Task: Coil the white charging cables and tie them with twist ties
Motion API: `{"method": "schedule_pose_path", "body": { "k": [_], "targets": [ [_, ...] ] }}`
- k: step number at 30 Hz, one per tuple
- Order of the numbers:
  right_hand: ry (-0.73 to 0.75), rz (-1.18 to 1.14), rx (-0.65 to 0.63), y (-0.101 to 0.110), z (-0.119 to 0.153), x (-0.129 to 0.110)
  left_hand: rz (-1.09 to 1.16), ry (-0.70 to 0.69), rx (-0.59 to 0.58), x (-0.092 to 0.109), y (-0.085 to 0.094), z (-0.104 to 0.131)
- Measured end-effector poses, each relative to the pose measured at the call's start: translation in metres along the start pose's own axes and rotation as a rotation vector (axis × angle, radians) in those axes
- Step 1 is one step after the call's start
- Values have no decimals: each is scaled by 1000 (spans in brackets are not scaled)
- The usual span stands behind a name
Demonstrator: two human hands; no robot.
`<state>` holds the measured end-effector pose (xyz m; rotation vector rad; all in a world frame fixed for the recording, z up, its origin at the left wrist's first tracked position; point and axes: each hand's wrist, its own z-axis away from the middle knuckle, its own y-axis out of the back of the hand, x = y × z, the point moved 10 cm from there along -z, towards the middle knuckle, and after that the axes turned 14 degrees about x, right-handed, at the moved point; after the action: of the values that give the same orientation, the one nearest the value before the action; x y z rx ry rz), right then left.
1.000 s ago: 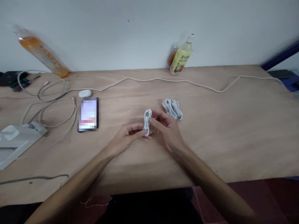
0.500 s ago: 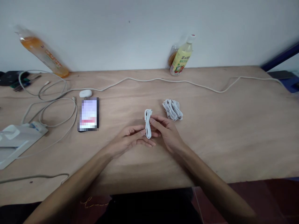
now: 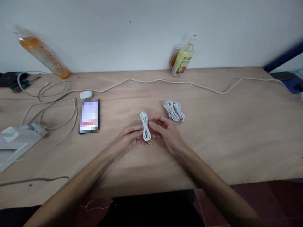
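A coiled white cable (image 3: 145,126) is held upright between my hands above the wooden table (image 3: 224,135). My left hand (image 3: 127,141) grips its left side, the thumb near the middle and the fingers partly behind it. On the right side, my right hand (image 3: 165,132) holds the bundle between thumb and fingers. Just beyond my right hand, a pile of coiled white cables (image 3: 174,111) lies on the table.
A phone (image 3: 89,116) and a white case (image 3: 86,94) lie left. Loose cables and a power strip (image 3: 21,142) sit farther left. An orange bottle (image 3: 44,56) and a yellow bottle (image 3: 183,60) stand by the wall. A long cable (image 3: 156,80) crosses the back.
The held cable bundle has shifted a little left and now tilts the other way, its top toward the left. My fingers have moved slightly with it.
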<state>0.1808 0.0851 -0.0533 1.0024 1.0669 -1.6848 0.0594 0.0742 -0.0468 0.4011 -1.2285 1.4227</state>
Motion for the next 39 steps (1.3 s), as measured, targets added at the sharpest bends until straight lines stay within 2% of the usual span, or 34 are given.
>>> {"method": "schedule_pose_path", "body": {
  "k": [7,10,14,18,22,25,29,32,35,39],
  "targets": [
    [126,67,7,0,-3,-5,-145,-35,28,-1,7,-3],
    [161,99,7,0,-2,-6,-325,-114,12,4,4,-2],
    [221,133,2,-1,1,-12,-536,-263,59,15,3,1],
    [238,156,14,-1,3,-15,-599,-338,98,24,2,5],
    [287,160,60,3,4,-26,-561,-341,114,26,2,5],
    [376,178,146,17,2,-48,-517,-318,131,23,6,3],
    [518,311,362,58,-7,-89,-484,-299,138,17,9,1],
    [542,475,461,83,-21,-110,-443,-283,132,15,9,0],
    [538,666,491,89,-34,-118,-431,-281,130,14,9,-1],
    [509,885,514,83,-42,-115,-433,-289,141,16,10,-1]
  ]
}}
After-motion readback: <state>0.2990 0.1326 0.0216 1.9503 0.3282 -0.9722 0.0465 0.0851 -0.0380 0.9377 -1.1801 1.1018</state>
